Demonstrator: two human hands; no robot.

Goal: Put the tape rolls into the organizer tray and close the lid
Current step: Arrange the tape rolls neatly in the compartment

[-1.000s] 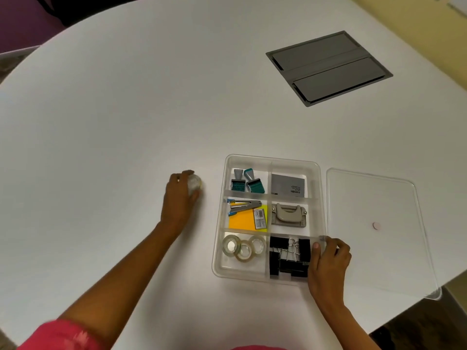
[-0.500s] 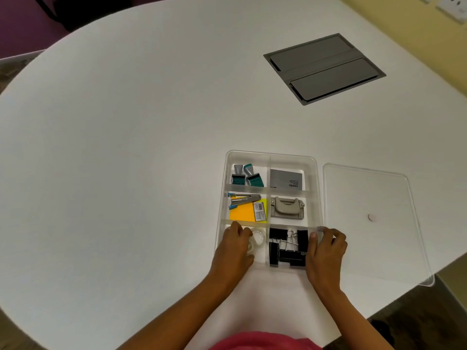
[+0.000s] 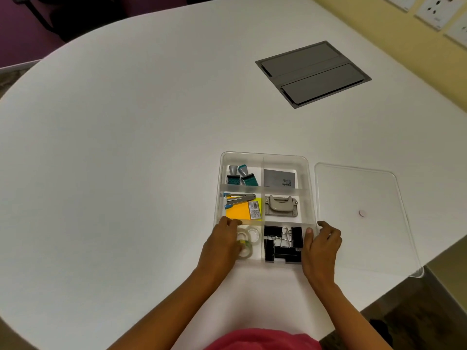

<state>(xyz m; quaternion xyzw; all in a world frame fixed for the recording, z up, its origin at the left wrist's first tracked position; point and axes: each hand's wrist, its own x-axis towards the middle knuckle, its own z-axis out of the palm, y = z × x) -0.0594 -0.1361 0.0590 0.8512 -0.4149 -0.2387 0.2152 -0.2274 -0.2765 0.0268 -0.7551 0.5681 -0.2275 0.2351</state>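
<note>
Under our left hand [image 3: 222, 245] the tape rolls [image 3: 249, 239] lie in the organizer tray [image 3: 264, 155]; binder clips [image 3: 281, 245] sit between both grips; the lid [image 3: 364, 213] lies right of our right hand [image 3: 321, 246].

Grey hatch [image 3: 313, 74] set in the white table [image 3: 126, 147]; wall sockets [image 3: 437, 8] at far right

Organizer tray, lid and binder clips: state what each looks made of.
Organizer tray: frosted translucent plastic, probably; the white table shows through its walls.
Lid: clear glossy plastic, apparently; the table shows through and its edges catch light.
Binder clips: black bodies with shiny wire handles, likely metal.
</note>
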